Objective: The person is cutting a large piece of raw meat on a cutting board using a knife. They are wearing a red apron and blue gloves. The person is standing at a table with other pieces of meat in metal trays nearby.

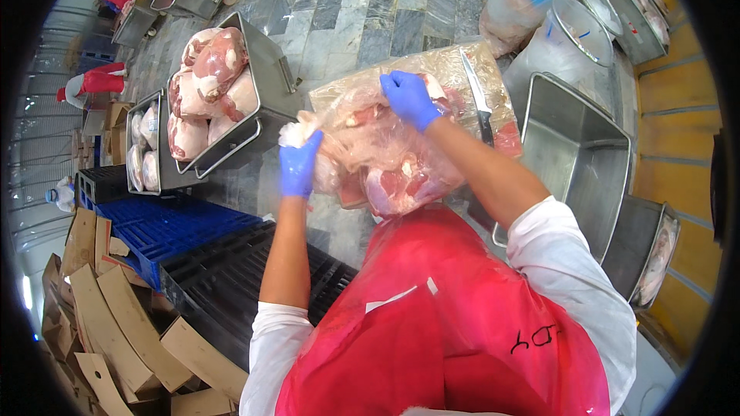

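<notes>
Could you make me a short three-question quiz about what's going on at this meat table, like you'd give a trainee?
1. True or false: both hands, left hand and right hand, wear blue gloves.
2. What lies on the plastic just right of the right hand? A) knife B) spoon C) brush
3. Fill in: the metal tub to the left is piled with ____, while the metal tub on the right looks empty.

Key: 1 true. 2 A, the knife. 3 raw meat. Both hands grip the clear bag of meat.
</notes>
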### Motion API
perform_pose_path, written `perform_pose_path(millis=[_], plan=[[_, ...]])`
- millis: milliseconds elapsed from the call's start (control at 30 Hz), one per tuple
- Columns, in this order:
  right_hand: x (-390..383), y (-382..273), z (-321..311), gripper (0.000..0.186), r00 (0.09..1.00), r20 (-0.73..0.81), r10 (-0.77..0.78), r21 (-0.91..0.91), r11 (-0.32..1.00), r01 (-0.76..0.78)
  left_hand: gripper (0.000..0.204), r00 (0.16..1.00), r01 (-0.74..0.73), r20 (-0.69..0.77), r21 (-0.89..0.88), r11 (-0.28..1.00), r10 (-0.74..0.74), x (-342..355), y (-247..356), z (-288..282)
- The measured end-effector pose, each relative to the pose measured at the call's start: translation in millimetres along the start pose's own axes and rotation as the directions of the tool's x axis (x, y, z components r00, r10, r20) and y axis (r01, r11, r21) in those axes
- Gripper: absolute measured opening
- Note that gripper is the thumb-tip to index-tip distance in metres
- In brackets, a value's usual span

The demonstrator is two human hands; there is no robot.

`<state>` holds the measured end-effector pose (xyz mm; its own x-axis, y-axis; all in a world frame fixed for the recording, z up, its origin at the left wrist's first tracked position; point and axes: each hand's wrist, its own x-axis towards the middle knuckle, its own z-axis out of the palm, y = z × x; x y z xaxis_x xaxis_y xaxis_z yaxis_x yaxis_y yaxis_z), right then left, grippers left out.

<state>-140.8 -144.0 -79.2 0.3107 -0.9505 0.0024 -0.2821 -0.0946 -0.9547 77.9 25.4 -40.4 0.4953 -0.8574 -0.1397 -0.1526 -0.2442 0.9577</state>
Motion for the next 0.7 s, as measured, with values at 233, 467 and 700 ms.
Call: perform_pose_path(millis=[233,467,700], plan=[[-56.5,-42.0,36.4,0.033,0.942,0.124,-0.312,-0.211,0.919,0.332,0.025,0.802,-0.553,0.387,0.769,0.321,0.455,18.9,9.3,77.3],[-75.1,-24.8,22.4,0.035,0.909,0.234,-0.344,-0.131,0.916,0.380,0.024,0.815,-0.507,0.178,0.681,0.529,0.552,35.2,-19.9,80.4],[-111.1,-7.5,-19.3,0.087,0.860,0.440,-0.258,-0.607,0.620,0.497,0.025,0.969,-0.233,-0.021,0.232,0.944,0.245,55.7,-22.8,77.9]])
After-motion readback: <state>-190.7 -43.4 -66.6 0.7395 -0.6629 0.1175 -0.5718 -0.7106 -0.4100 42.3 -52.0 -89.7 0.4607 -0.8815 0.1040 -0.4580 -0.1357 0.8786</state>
